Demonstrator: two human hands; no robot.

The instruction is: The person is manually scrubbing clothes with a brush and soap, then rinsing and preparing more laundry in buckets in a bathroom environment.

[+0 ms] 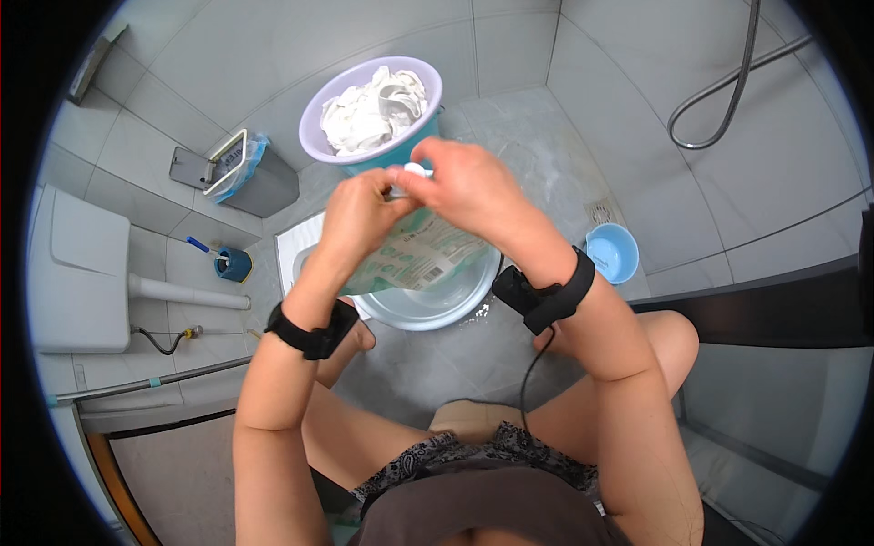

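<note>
A green and white soft refill pouch (421, 258), printed and with a white screw cap (416, 170) at its top, hangs between my hands. Closed at the upper corner of the pouch, my left hand (355, 218) grips it just below the cap. My right hand (473, 189) is curled around the spout with thumb and fingers at the cap; the exact finger contact is partly hidden. Under the pouch sits a pale blue basin (411, 322) on the floor, its inside partly covered by the pouch.
Beyond my hands stands a lilac basin (312, 138) heaped with white cloth (369, 114). A grey bin (264, 187) and a toilet brush holder (234, 265) are at left. A small blue bowl (613, 254) lies near the floor drain (601, 213) at right.
</note>
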